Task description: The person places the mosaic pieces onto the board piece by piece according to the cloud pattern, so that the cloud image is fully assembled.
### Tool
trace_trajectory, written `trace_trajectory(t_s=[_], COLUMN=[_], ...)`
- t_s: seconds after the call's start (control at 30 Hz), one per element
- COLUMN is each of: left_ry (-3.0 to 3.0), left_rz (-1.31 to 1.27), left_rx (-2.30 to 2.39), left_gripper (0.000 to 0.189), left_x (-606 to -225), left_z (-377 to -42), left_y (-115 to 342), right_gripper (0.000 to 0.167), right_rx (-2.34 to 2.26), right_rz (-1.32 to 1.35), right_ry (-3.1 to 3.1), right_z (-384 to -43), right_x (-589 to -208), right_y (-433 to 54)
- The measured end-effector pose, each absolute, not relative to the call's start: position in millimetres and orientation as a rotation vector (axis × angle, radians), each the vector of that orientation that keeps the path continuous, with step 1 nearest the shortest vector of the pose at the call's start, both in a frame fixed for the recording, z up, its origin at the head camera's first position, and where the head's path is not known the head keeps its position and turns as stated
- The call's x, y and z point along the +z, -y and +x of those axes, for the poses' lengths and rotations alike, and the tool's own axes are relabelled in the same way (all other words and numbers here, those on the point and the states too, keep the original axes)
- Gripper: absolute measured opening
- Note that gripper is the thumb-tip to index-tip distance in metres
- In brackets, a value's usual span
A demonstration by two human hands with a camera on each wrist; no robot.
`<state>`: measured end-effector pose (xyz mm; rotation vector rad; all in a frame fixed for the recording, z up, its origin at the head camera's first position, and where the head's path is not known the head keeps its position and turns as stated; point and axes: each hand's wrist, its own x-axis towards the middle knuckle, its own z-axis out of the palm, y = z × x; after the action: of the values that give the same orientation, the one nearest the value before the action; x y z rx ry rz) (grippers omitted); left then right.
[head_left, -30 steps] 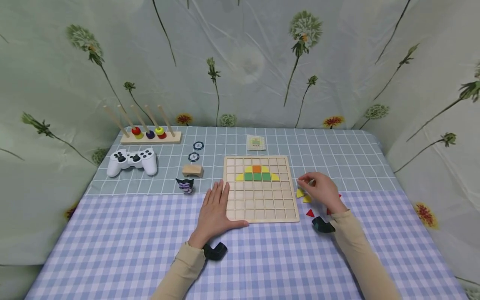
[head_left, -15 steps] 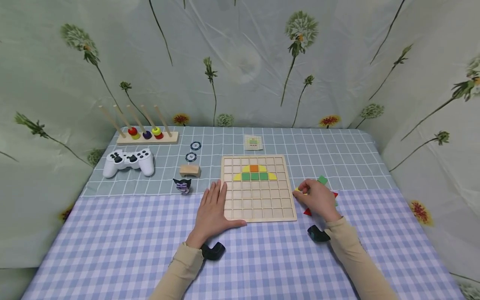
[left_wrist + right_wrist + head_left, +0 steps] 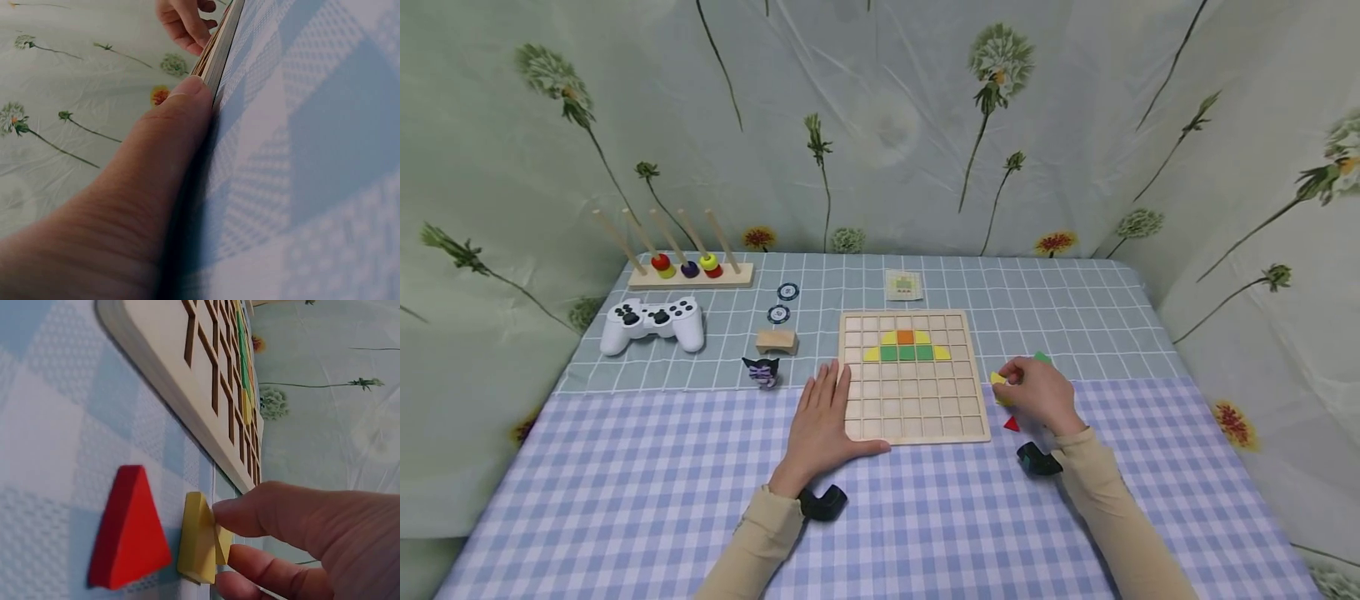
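My left hand (image 3: 820,429) lies flat along the left edge of the wooden grid board (image 3: 910,408), its thumb against the board's near edge. On the board, yellow pieces, green squares (image 3: 907,353) and an orange square (image 3: 906,337) form a stepped shape. Beside the board's right edge, my right hand (image 3: 1041,392) pinches a yellow triangular block (image 3: 997,378) between thumb and fingers. In the right wrist view, a second yellow block (image 3: 195,544) stands just before the thumb, with a red triangular block (image 3: 131,534) nearer. A green piece (image 3: 1042,357) is partly hidden behind the right hand.
Behind the board lies a small pattern card (image 3: 903,285). To the left are a white game controller (image 3: 652,324), a wooden peg stand (image 3: 691,279) with beads, two round chips (image 3: 778,314), a wooden arch block (image 3: 777,341) and a small figurine (image 3: 763,372).
My right hand has come down among the loose pieces, and its fingertips have met on a yellow block. The left hand stays on the board; the head view has shifted slightly.
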<state>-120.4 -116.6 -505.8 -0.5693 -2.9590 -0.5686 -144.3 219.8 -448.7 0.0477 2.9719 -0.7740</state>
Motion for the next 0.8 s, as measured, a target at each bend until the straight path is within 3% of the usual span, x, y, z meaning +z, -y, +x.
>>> trace_trajectory(t_s=[0.43, 0.8], left_ry=[2.987, 2.988], left_rz=[-0.566, -0.567], left_rx=[-0.554, -0.555], left_gripper=[0.127, 0.127], left_x=[-503.2, -503.1], left_z=[-121.9, -119.9], left_y=[118.3, 117.5], right_gripper=[0.015, 0.014], right_rx=[-0.936, -1.116], right_rz=[-0.080, -0.211], right_ry=[-3.049, -3.061], right_z=[-148.4, -160.9], right_x=[-456.4, -453.9], right_y=[-207.9, -141.3])
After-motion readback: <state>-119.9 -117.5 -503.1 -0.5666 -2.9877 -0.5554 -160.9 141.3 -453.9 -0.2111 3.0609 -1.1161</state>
